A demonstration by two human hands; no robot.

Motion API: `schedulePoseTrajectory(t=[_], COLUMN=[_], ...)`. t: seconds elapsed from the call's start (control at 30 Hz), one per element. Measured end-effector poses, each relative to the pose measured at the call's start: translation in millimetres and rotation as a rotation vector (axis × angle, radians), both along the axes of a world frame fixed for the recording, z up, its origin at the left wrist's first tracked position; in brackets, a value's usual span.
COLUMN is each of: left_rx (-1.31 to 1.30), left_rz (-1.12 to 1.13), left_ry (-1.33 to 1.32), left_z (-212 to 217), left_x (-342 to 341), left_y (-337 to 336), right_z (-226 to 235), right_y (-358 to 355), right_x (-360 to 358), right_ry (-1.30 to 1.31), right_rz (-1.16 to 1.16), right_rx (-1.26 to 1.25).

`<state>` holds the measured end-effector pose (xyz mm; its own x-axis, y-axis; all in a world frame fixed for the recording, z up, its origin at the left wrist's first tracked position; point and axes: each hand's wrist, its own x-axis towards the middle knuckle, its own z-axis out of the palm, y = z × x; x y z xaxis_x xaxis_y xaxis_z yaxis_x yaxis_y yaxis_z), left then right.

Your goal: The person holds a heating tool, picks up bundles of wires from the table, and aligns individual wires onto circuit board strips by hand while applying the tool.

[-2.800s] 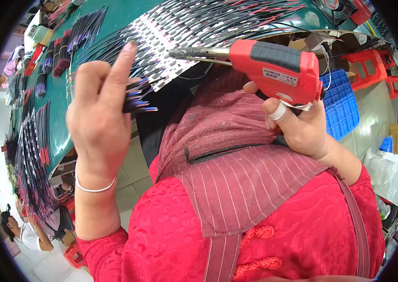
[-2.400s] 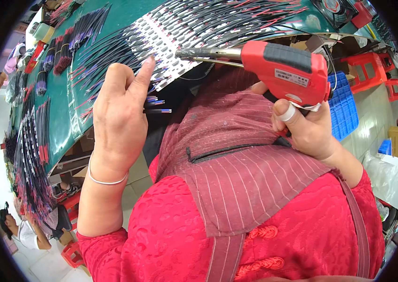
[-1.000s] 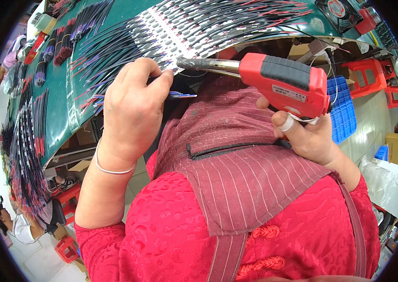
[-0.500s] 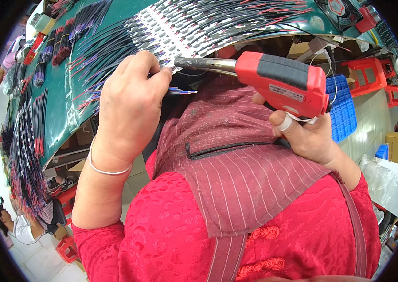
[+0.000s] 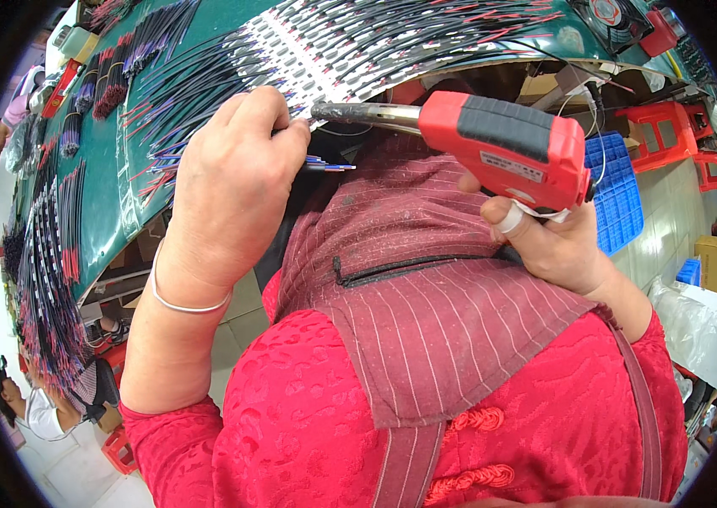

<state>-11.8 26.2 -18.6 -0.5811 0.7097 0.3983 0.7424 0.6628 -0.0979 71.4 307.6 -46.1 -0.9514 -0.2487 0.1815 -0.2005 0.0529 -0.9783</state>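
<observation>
A green bench (image 5: 113, 161) curves across the far side, covered with rows of thin red, black and purple wires (image 5: 206, 76). At right, the right hand (image 5: 557, 245) is closed around the grip of a red soldering gun (image 5: 502, 148), its metal tip pointing left. The left hand (image 5: 231, 182), fingers curled shut, pinches a small wire bundle (image 5: 325, 165) just below that tip, at the bench's near edge.

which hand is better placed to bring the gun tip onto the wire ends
Right. The right hand grips the red soldering gun, whose metal tip already points at the wire ends. The left hand is occupied pinching those wires beside the tip.
</observation>
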Motion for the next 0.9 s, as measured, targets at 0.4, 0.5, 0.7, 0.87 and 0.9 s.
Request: schedulePoseTrajectory(t=[0.4,0.5,0.7,0.87,0.9], left_rx=[-0.024,-0.027,-0.025,-0.042,-0.043], left_rz=[0.006,0.01,0.001,0.01,0.009], left_ry=[-0.001,-0.002,-0.003,-0.001,-0.001], left_z=[1.4,1.5,2.9,3.5,3.9], left_x=[0.2,0.0,0.3,0.2,0.3], left_y=[1.5,2.3,3.0,3.9,3.8], right_z=[0.5,3.1,4.6,-1.5,-1.1], right_y=[-0.2,0.3,-2.0,2.4,2.8], right_x=[-0.9,-0.9,2.5,2.3,2.3], right_ry=[0.033,0.044,-0.049,-0.017,-0.017], right_rz=[-0.053,-0.057,-0.061,-0.016,-0.016], right_rx=[0.104,0.172,-0.063,-0.088,-0.088])
